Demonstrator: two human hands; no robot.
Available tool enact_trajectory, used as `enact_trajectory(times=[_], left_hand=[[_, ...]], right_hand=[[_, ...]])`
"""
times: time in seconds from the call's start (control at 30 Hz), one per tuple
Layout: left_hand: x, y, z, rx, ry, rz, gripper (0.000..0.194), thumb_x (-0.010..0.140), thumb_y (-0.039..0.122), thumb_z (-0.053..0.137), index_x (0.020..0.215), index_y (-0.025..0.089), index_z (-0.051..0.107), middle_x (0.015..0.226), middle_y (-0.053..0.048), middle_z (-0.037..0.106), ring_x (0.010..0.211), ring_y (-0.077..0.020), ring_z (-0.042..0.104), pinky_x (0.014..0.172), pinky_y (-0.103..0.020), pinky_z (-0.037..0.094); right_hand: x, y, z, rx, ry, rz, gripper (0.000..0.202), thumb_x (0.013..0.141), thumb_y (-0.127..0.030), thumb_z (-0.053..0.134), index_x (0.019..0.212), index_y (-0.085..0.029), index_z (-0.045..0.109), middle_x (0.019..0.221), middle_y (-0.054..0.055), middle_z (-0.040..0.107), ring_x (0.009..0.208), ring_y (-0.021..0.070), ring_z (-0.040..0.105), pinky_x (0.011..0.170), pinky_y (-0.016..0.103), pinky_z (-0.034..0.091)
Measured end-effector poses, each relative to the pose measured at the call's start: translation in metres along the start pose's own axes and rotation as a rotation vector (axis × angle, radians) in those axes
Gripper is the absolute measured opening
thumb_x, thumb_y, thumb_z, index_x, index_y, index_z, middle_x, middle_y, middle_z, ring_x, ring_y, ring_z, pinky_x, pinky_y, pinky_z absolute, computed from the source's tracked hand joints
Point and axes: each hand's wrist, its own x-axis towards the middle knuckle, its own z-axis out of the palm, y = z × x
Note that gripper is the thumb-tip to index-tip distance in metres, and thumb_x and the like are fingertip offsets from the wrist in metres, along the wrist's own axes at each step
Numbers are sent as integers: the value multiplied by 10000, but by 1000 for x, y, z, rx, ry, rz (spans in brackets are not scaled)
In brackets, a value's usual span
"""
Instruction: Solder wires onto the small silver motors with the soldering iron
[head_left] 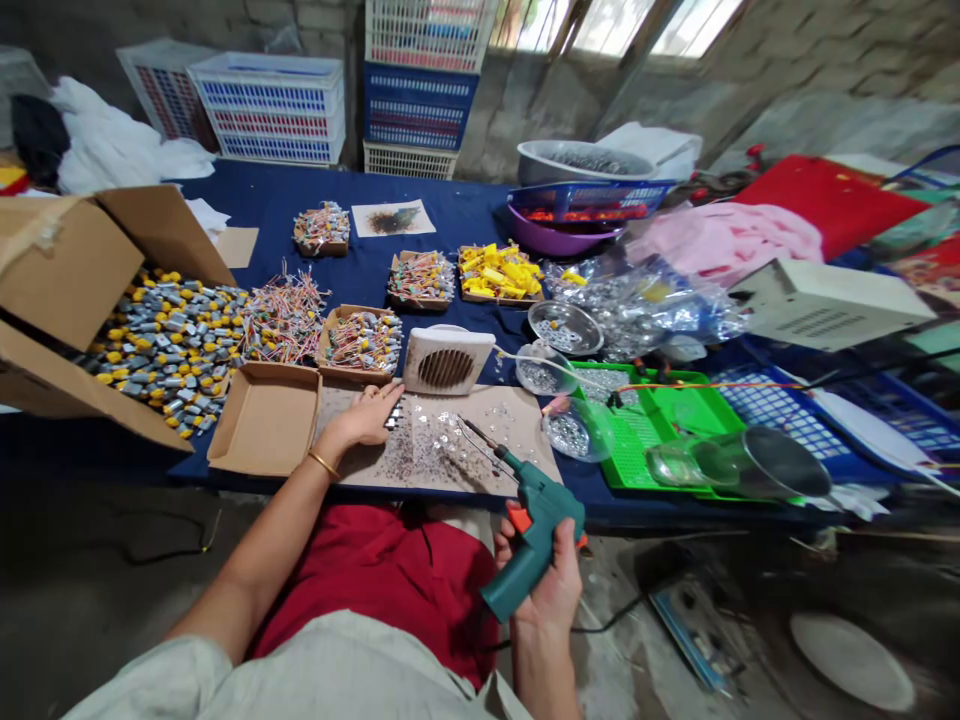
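A green soldering gun (pixel 536 520) with an orange trigger is gripped in my right hand (pixel 551 585), its tip pointing up and left over the cardboard work sheet (pixel 442 470). My left hand (pixel 366 415) lies palm down at the sheet's left side, fingers stretched out. Close by its fingers is a small black-and-white piece (pixel 392 418), partly covered, whose kind I cannot make out. Dark specks and small shiny bits are scattered over the sheet. Behind it stands a white square fan (pixel 448 362) with a brown-stained grille.
To the left are an open carton of small motors (pixel 176 340), a shallow cardboard tray (pixel 264 420) and a pile of wired parts (pixel 281 318). Yellow parts (pixel 499 272) fill a box behind. Rightward sit bowls of metal bits (pixel 568 435), a green basket (pixel 630 450) and a metal cup (pixel 784 462).
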Motion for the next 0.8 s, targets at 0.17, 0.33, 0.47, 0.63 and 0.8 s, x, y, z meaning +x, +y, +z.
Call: enact_trajectory(times=[0.17,0.33,0.47,0.63,0.8], left_hand=[[4,-7,3,-17,-7,40,901,647,119,534,1505,158,262,1571,-138,271,1410,-328,291,1136,-463,277],[0,-7,9,-72,13,84,834,687,151,547,1482,110,301,1550,-169,290,1418,-299,305,1168,-418,261],[-4,-5,14,-126,55,89,795,711,193,580,1465,128,334,1534,-155,322,1412,-280,326,1178,-391,266],[-8,-7,17,-210,76,95,849,716,254,630,1485,126,293,1544,-163,300,1429,-277,297,1184,-387,261],[-9,-11,19,-269,90,78,868,718,248,651,1497,172,275,1552,-137,304,1439,-269,281,1189,-404,245]], right_hand=[[2,-1,-3,2,27,85,608,631,-670,746,901,-131,671,638,45,680,514,150,636,409,196,499],[4,-1,2,13,7,88,640,599,-681,761,923,-135,677,647,37,673,516,134,620,404,182,489],[4,-1,7,12,-15,88,630,632,-685,737,925,-130,681,655,39,669,527,131,620,415,179,495],[4,-1,8,-1,-17,95,622,634,-690,732,927,-143,679,669,32,668,528,138,620,389,183,484],[3,1,8,0,-35,74,612,669,-689,707,951,-147,677,677,31,668,530,136,623,402,187,496]])
